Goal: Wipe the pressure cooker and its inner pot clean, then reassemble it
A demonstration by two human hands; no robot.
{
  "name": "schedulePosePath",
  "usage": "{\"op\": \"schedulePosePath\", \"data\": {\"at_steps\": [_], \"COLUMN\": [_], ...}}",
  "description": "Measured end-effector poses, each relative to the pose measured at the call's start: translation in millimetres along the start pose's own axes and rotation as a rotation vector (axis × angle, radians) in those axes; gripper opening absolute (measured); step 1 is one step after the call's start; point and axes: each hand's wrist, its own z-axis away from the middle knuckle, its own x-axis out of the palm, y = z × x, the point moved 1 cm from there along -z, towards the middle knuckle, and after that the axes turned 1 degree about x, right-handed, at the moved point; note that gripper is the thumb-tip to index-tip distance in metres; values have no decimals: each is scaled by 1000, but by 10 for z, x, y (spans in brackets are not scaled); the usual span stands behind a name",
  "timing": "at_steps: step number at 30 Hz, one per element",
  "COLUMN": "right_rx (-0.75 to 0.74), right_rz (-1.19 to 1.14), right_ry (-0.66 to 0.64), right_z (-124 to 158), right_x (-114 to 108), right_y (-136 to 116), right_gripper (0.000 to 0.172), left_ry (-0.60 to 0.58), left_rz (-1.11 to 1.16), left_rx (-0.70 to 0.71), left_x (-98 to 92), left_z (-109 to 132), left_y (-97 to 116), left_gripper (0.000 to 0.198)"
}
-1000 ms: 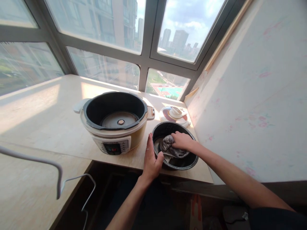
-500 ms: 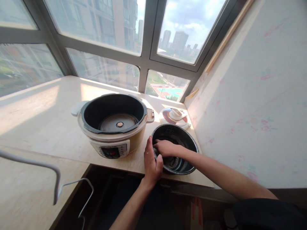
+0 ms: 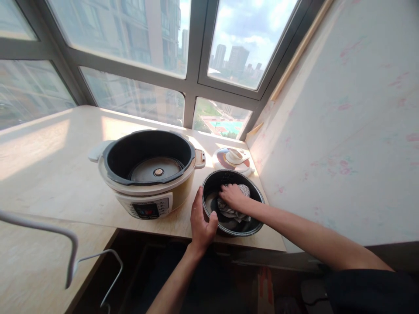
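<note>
A black inner pot (image 3: 256, 185) stands at the counter's front right. My left hand (image 3: 203, 223) grips its left side, fingers along the outer wall and thumb at the rim. Down inside the pot, my right hand (image 3: 233, 196) presses a patterned grey-and-white cloth (image 3: 245, 190) against the inside; its fingers are closed on the cloth. To the left is a white and gold electric pressure cooker (image 3: 183, 192), lidless, its dark cavity showing a heating plate (image 3: 144, 170) with a round centre button. Behind the inner pot lies the cooker's lid (image 3: 225, 158), handle up.
Windows (image 3: 131, 96) line the back of the wooden counter (image 3: 59, 174), and a floral-papered wall (image 3: 343, 131) bounds the right. A bent white metal rod (image 3: 73, 248) juts in at lower left. The counter's front edge drops to a dark space.
My right hand has moved from the pot's left inner wall toward its middle, and the cloth now shows plainly. My left hand keeps its place on the pot. The view has shifted slightly.
</note>
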Motion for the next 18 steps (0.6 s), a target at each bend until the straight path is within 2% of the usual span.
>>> {"op": "schedulePosePath", "data": {"at_steps": [6, 10, 14, 18], "right_rx": [-88, -250, -423, -454], "right_rz": [-66, -283, -515, -652], "right_ry": [91, 127, 71, -22], "right_z": [-247, -279, -206, -54], "right_x": [-19, -15, -29, -77], "right_y": [-13, -115, -204, -112], "right_gripper": [35, 38, 36, 33], "left_ry": [25, 32, 27, 2], "left_rz": [-19, -24, -24, -27], "left_rx": [26, 24, 32, 36], "left_x": [25, 64, 73, 46], "left_z": [-2, 15, 25, 18], "left_y": [-23, -31, -30, -29], "left_gripper": [69, 68, 68, 68]}}
